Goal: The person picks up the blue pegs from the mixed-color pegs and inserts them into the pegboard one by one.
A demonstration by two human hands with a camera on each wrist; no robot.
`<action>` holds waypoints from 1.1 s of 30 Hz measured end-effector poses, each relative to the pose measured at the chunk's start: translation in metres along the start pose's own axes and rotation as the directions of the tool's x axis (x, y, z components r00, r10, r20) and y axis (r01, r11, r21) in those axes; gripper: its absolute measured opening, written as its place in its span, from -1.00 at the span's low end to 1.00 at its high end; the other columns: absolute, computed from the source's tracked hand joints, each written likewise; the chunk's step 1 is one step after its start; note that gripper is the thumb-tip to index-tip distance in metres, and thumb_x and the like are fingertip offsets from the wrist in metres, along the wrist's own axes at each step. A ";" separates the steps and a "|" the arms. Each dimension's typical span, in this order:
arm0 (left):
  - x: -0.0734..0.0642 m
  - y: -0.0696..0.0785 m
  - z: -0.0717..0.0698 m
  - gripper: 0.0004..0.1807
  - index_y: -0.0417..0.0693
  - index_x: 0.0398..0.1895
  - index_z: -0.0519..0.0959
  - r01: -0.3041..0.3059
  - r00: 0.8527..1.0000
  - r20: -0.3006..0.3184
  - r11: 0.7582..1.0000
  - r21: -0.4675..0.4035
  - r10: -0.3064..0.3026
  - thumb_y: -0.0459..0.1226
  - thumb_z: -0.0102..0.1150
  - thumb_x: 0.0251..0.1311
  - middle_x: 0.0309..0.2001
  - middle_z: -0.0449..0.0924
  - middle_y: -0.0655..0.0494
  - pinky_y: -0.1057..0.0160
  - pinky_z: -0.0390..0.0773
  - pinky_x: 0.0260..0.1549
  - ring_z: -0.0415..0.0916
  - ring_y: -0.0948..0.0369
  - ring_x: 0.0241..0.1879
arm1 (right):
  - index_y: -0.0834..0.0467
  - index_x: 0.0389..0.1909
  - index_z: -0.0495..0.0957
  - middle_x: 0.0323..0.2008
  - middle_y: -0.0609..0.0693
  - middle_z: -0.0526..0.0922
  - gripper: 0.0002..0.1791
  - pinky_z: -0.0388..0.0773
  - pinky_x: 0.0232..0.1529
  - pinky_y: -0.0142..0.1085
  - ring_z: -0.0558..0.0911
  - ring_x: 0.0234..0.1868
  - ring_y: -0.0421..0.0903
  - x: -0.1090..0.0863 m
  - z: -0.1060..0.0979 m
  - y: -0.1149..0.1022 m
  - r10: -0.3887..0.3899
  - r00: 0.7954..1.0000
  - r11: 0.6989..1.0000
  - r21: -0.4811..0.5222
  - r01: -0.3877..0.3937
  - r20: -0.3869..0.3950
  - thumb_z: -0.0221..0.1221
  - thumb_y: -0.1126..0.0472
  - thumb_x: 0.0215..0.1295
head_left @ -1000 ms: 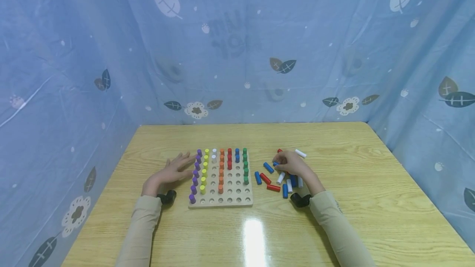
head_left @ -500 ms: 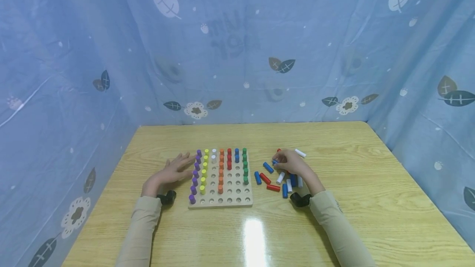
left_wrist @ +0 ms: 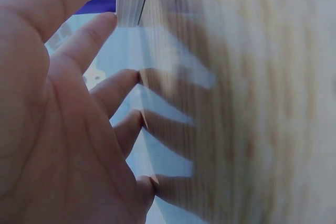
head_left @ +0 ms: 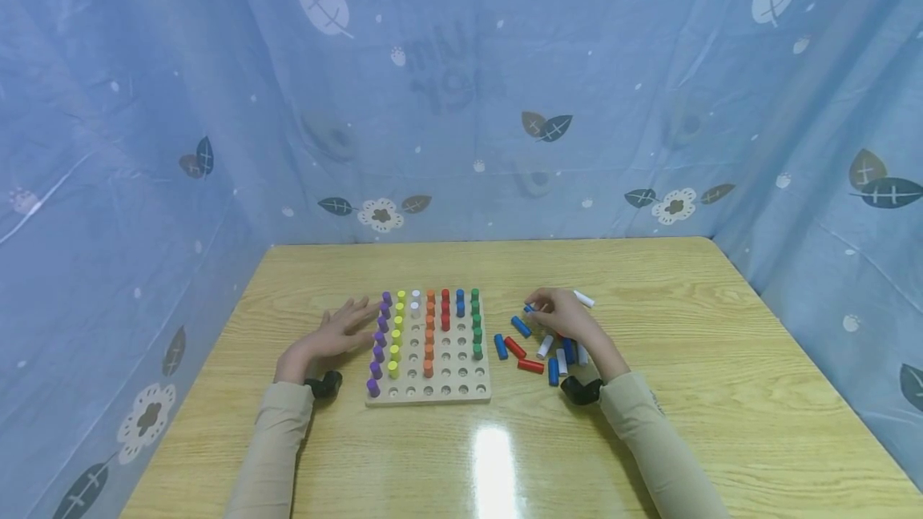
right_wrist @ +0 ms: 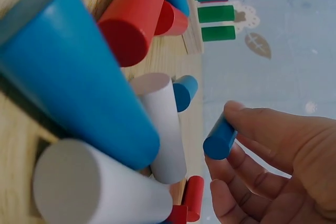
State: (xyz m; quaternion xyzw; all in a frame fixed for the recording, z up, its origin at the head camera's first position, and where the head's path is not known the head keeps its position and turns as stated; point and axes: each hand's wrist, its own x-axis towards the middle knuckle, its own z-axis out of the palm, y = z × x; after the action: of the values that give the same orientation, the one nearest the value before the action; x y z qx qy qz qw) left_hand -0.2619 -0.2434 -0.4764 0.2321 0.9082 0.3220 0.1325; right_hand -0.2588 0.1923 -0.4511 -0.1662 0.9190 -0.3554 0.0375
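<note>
On the counter (head_left: 375, 463) sits the pegboard (head_left: 454, 381), seven columns of seven holes, one colour to a column, and it looks rather more than half filled. The purple pegs (head_left: 380, 339) take up their whole column; the yellow pegs (head_left: 396, 337) and orange pegs (head_left: 429, 337) each lack only the nearest hole, the green pegs (head_left: 477, 335) the two nearest. Least advanced are the red pegs (head_left: 445, 309), three in place, and the white pegs (head_left: 415, 310) and blue pegs (head_left: 461, 309), two each. Right of the board lie the loose pegs (head_left: 530, 366); those in sight are red, white and blue, so these short columns are probably most of what is left. Reaching in from the near side, the left hand (head_left: 335, 339) lies palm down beside the board's left edge, fingers spread, holding nothing. The right hand (head_left: 566, 317) arches over the far part of the scatter, thumb and fingertips pinching one blue peg (right_wrist: 220, 140), the other fingers bent; that peg is tilted, apparently off the counter, between board and scatter, not yet in a hole
</note>
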 end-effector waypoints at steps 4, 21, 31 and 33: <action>-0.001 -0.001 -0.001 -0.30 -0.02 0.43 0.04 0.003 1.000 0.004 1.000 -0.006 -0.003 -0.03 -0.03 0.30 0.45 -0.23 -0.23 -0.35 -0.64 0.18 -0.46 -0.23 0.40 | 0.26 -0.07 0.56 -0.31 0.06 0.60 -0.73 0.54 -0.42 -0.30 0.58 -0.34 -0.09 0.001 0.001 -0.003 -0.015 1.000 1.000 0.018 0.016 -0.019 0.19 0.23 0.23; 0.003 -0.001 -0.001 -0.29 0.04 0.44 0.03 0.016 1.000 0.023 1.000 0.020 -0.017 0.03 -0.04 0.29 0.46 -0.25 -0.20 -0.35 -0.60 0.20 -0.45 -0.19 0.42 | 0.21 -0.06 0.57 -0.29 0.03 0.63 -0.71 0.60 -0.34 -0.24 0.63 -0.30 -0.07 0.003 0.009 -0.012 -0.035 0.995 0.999 0.014 0.036 -0.092 0.20 0.19 0.22; 0.002 -0.001 0.000 -0.31 0.01 0.44 0.04 0.014 1.000 0.012 1.000 0.003 -0.014 -0.01 -0.04 0.31 0.45 -0.24 -0.21 -0.34 -0.61 0.20 -0.45 -0.21 0.41 | 0.20 -0.06 0.56 -0.27 0.05 0.64 -0.72 0.63 -0.29 -0.24 0.65 -0.28 -0.04 0.008 0.015 -0.018 -0.071 0.993 0.996 0.056 0.076 -0.093 0.21 0.20 0.22; 0.002 -0.002 0.001 -0.31 0.01 0.44 0.04 0.014 1.000 0.010 1.000 0.006 -0.014 -0.01 -0.04 0.31 0.45 -0.23 -0.21 -0.34 -0.61 0.20 -0.45 -0.22 0.41 | 0.20 -0.06 0.56 -0.25 0.05 0.64 -0.72 0.63 -0.29 -0.26 0.65 -0.28 -0.04 0.008 0.016 -0.018 -0.075 0.993 0.995 0.064 0.081 -0.087 0.20 0.20 0.22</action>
State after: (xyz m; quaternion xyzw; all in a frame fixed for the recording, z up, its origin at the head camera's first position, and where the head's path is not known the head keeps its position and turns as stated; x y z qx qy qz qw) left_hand -0.2641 -0.2431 -0.4783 0.2279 0.9101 0.3170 0.1387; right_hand -0.2587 0.1667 -0.4507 -0.1857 0.9001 -0.3941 -0.0096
